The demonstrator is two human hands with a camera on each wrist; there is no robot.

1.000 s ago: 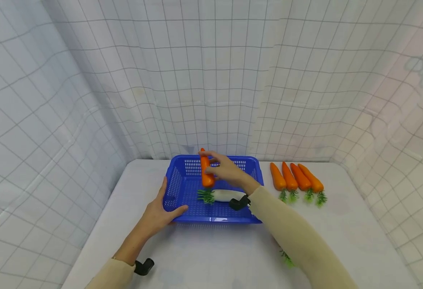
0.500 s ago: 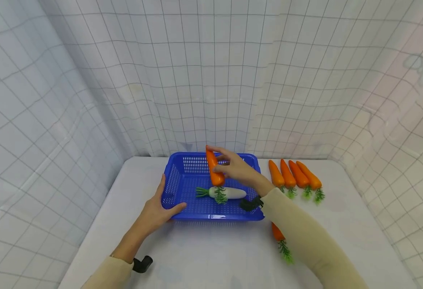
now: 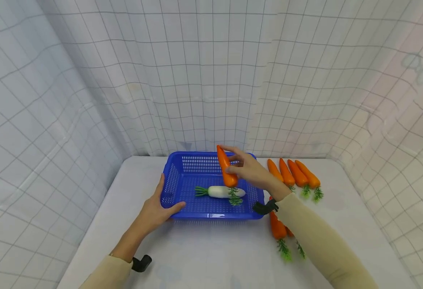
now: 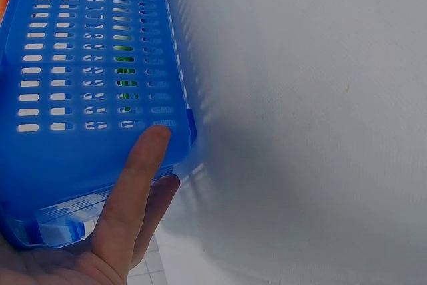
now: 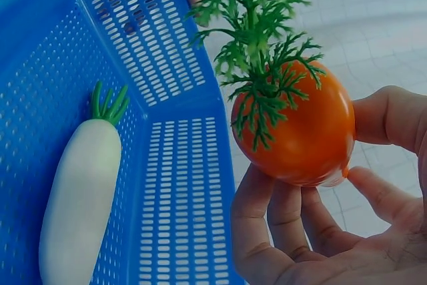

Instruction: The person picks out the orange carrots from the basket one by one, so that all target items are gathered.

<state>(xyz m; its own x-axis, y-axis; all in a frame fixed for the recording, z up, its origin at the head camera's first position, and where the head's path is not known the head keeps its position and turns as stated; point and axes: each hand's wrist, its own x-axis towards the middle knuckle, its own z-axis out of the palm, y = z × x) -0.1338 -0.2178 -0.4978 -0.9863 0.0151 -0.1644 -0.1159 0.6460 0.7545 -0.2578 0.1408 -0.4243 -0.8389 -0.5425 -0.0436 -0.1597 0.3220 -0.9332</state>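
My right hand (image 3: 249,168) holds an orange carrot (image 3: 224,166) over the right part of a blue basket (image 3: 193,212). In the right wrist view the carrot's thick end (image 5: 297,131), with feathery green leaves, is between thumb and fingers. A white radish (image 3: 219,192) with green stems lies on the basket floor, partly covered by the carrot's leaves. My left hand (image 3: 155,210) rests at the basket's front left corner, thumb and fingers straight. Against the basket's outer wall, the left wrist view shows the extended thumb (image 4: 130,198).
Several carrots (image 3: 298,173) lie in a row right of the basket. Nearer, more carrots (image 3: 278,228) lie partly under my right forearm. White sheets with a grid pattern (image 3: 211,80) enclose the back and sides of the white table (image 3: 211,257).
My right hand has moved right above the basket, carrying the carrot with it. The carrots near my forearm have come into fuller view. My left hand stays at the basket corner.
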